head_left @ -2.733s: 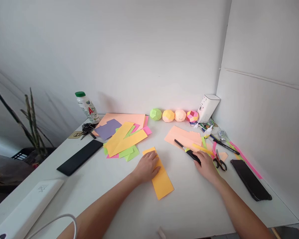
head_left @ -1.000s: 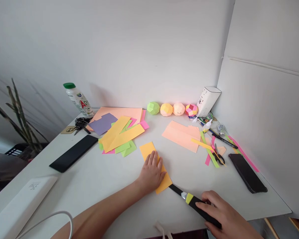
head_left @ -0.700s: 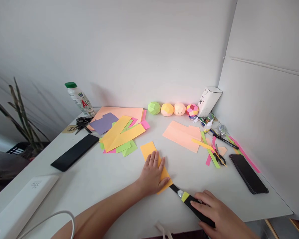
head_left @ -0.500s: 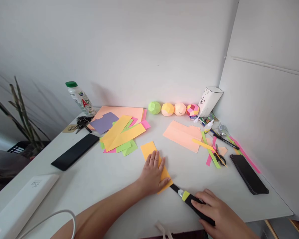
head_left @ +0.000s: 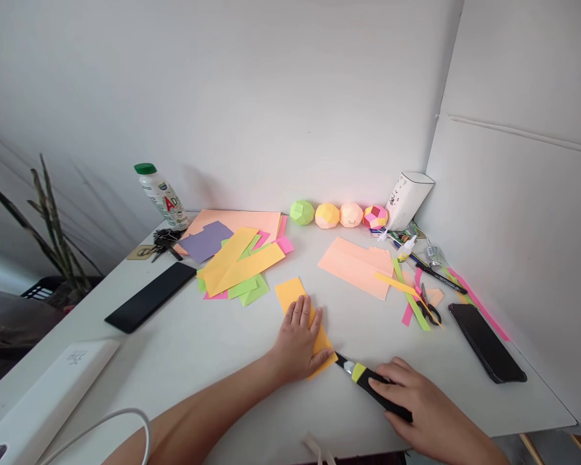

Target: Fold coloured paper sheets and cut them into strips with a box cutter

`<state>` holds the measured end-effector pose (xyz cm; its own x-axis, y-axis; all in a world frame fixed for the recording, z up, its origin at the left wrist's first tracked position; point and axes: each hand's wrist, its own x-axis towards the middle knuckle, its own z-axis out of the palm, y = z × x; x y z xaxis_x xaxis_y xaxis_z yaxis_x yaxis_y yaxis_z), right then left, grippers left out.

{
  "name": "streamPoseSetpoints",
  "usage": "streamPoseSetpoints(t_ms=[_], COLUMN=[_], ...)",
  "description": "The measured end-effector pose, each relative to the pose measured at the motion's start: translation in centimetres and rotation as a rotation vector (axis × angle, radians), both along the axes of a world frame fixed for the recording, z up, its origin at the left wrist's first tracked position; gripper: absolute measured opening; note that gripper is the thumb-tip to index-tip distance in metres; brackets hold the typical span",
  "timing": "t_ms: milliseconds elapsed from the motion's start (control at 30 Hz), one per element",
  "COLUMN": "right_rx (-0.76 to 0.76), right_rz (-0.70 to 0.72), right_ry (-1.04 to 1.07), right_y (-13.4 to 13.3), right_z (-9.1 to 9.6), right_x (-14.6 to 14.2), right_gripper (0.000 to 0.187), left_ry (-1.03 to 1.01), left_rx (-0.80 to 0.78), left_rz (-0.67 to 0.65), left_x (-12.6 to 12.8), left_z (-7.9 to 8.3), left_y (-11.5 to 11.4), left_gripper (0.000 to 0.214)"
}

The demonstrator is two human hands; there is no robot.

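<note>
My left hand (head_left: 300, 339) lies flat with fingers outstretched on an orange paper strip (head_left: 290, 292), pressing it to the white table (head_left: 213, 355). The palm hides the strip's middle, while its far end and near corner show. My right hand (head_left: 409, 400) is wrapped around a black and yellow utility knife (head_left: 375, 387). The knife's dark blade points up and left, its tip by the strip's right edge close to my left thumb. Whether the blade touches the paper, I cannot tell.
Loose coloured papers (head_left: 237, 265) lie at the back left, and a peach sheet (head_left: 353, 261) at the back right. Scissors (head_left: 430, 313) and a phone (head_left: 487, 342) are on the right. Several paper balls (head_left: 327, 215) line the wall. A black slab (head_left: 150, 297) sits left.
My right hand has shifted slightly up and left with the utility knife, so the blade tip sits a little higher along the strip's edge. My left hand stays on the paper.
</note>
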<state>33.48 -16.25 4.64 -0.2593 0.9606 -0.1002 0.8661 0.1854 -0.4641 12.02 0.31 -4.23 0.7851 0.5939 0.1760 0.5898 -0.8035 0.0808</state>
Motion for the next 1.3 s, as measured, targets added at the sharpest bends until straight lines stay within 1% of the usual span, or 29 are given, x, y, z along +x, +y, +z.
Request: streamPoseSetpoints(t_ms=[133,333,433,633,733,867,1033,1133,1300], right_rx=[-0.031,0.008,0.017,0.044,0.046,0.048,0.051,0.060,0.048], right_rz=[0.014,-0.040,-0.034,0.030,0.032,-0.015,-0.033,-0.008,0.032], right_ry=[-0.002,0.006,-0.002,-0.064,-0.057,-0.074,-0.118,-0.116,-0.105], right_y=[1.0,0.4,0.4,2.5,3.1,2.7,2.4,3.3,5.5], right_z=[0.2,-0.7,-0.8,-0.2,-0.3,-0.9,-1.0,-0.9,-0.6], right_x=[-0.1,1.1,1.1,0.0,0.2,1.2,1.6,1.0,0.1], right_gripper=[0.049,0.047,0.047,0.048,0.048,0.050,0.048,0.048,0.047], left_ry=[0.007,-0.002,0.002,-0.002,0.015,0.026,0.000,-0.001,0.016], left_rx=[0.012,0.010,-0.003,0.004,-0.013,-0.030,0.003,0.015,0.030], left_rz=[0.001,-0.001,-0.005,-0.003,0.005,0.012,0.022,0.028,0.037], left_x=[0.0,0.0,0.0,0.0,0.1,0.1,0.2,0.2,0.2], left_z=[0.1,-0.1,-0.1,0.0,0.3,0.5,-0.1,-0.5,-0.8], left_y=[0.0,0.0,0.0,-0.1,-0.1,-0.2,-0.1,0.0,0.0], left_gripper=[0.084,0.084,0.085,0.087,0.088,0.088,0.091,0.095,0.094])
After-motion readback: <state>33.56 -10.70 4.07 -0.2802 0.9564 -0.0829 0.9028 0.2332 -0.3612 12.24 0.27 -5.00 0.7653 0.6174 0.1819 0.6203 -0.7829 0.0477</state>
